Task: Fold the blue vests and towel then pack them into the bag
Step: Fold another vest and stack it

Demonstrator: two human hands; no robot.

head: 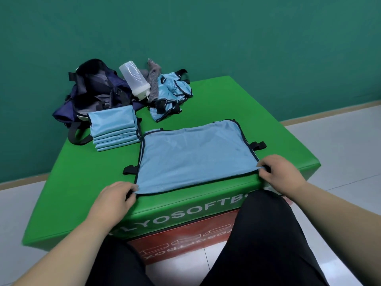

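A light blue vest with dark trim and black straps lies flat on the green soft box. My left hand pinches its near left corner; my right hand pinches its near right corner. A stack of several folded blue vests sits behind on the left. Behind the stack slumps the dark navy bag, open. A heap of unfolded blue vests lies at the back, with a grey striped towel against it.
A clear plastic bottle leans on the bag beside the towel. The green box rests on a red box. A teal wall rises behind, and white floor tiles surround the boxes. My dark-trousered legs are at the bottom.
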